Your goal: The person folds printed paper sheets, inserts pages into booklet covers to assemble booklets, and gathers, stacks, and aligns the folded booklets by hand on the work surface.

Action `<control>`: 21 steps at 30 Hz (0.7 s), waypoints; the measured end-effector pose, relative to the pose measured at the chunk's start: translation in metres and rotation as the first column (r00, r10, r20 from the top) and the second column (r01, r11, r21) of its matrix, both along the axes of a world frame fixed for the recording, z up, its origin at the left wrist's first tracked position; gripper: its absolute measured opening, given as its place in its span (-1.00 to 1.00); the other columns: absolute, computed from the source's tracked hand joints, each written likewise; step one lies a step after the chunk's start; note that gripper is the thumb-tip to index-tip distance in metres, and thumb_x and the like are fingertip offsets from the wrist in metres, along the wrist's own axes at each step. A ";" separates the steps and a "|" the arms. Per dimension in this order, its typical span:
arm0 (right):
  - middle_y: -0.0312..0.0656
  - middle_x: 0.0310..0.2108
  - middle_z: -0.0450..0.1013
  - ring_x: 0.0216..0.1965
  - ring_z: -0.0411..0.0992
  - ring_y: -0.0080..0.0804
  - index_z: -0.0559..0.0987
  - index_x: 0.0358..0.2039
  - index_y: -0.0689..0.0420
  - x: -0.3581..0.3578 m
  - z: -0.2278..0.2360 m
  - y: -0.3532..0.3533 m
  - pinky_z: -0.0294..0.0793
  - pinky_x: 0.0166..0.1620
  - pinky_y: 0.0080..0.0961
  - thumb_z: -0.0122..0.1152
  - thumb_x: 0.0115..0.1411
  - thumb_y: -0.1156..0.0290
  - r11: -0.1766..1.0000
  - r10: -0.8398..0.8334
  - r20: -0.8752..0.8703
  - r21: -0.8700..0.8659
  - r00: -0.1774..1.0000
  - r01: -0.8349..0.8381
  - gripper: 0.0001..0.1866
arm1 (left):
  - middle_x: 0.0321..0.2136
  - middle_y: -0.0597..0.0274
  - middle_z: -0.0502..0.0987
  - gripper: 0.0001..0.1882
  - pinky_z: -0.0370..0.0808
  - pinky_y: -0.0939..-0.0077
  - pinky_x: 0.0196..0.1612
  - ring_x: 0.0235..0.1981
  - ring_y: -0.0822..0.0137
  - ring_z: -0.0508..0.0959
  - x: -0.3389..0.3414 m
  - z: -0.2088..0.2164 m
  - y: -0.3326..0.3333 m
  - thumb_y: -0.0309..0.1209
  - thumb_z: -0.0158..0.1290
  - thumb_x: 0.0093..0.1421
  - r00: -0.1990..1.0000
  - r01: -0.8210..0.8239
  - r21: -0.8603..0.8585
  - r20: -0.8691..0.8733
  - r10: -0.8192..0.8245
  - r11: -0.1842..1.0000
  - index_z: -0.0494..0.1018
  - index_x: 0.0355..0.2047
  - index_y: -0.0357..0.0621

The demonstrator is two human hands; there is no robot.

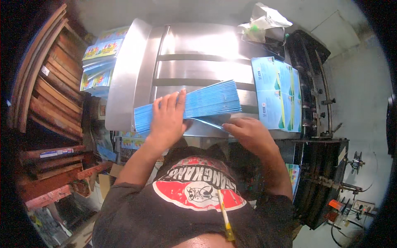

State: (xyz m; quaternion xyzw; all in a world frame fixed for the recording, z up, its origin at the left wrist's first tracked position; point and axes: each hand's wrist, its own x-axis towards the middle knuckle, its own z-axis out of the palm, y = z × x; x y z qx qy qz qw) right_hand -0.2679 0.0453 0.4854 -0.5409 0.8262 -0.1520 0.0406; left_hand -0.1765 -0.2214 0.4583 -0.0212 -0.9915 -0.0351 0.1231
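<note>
A thick row of folded blue sheets lies slantwise over the near part of a shiny metal table, their folded edges packed side by side. Across its left part is my left hand, fingers over the top and thumb toward the near side, gripping the row. My right hand is closed, with thumb and fingers pinching the end of a single folded blue sheet. That sheet juts out from beneath the near side of the row, angled down to the right. Some of my right fingertips are hidden.
Flat printed blue-green sheets lie on the right of the metal table. A plastic bag sits at the far right corner. Dark machinery stands on the right. Printed stacks and wooden boards are at left.
</note>
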 end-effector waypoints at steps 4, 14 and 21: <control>-0.19 -0.24 0.54 -0.22 0.54 -0.18 0.55 -0.09 0.07 -0.006 -0.008 -0.003 0.53 -0.16 -0.27 0.12 0.12 0.45 0.982 0.183 -0.082 0.061 0.980 -0.178 -0.69 | 0.11 0.02 0.30 0.08 0.16 0.08 0.23 0.14 0.06 0.31 0.001 0.001 -0.001 -0.32 0.35 -0.19 1.000 -0.002 0.027 -0.001 0.002 1.000 0.06 0.33 -0.25; -0.02 -0.21 0.58 -0.27 0.59 -0.16 0.56 -0.29 0.23 0.006 -0.056 -0.006 0.57 -0.17 -0.35 0.20 0.22 0.51 0.423 -0.163 0.348 -0.821 0.923 0.384 -0.92 | -0.02 0.09 0.39 -0.05 0.21 0.14 0.17 0.05 0.15 0.38 -0.001 0.006 0.000 -0.16 0.32 -0.06 0.999 -0.039 -0.005 0.024 0.039 0.999 0.16 0.28 -0.28; 0.19 0.30 0.10 0.33 0.04 0.14 0.17 0.30 0.27 -0.079 -0.090 0.063 0.05 0.32 0.04 0.41 0.01 -0.03 0.508 -0.837 -0.269 -0.063 0.476 0.859 0.00 | -0.19 0.04 0.50 -0.21 0.40 0.12 -0.06 -0.13 0.04 0.52 -0.024 0.028 -0.016 -0.13 0.33 -0.06 0.981 0.018 0.094 0.189 -0.035 0.995 0.30 0.10 -0.28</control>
